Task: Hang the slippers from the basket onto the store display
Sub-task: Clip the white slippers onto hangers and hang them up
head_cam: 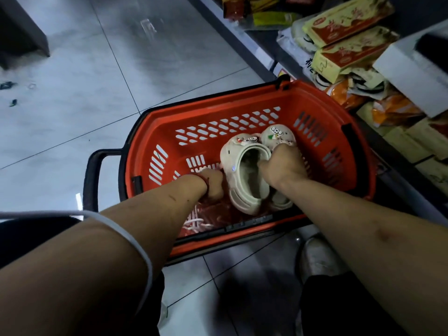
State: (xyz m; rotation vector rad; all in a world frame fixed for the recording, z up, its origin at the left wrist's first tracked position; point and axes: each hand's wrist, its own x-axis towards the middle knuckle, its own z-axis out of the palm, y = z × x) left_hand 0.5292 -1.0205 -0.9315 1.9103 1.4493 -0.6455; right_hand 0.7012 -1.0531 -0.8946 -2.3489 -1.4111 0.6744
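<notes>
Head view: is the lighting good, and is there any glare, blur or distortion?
Head view: dim and bluish overall; soft glare on the floor tiles; wide-angle bending towards the edges; slippers and basket sharp enough to read.

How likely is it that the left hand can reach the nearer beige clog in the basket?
Probably yes. The left hand is inside the red basket, beside the beige clog, with nothing between them. The right hand grips the clog's collar on the other side.
</notes>
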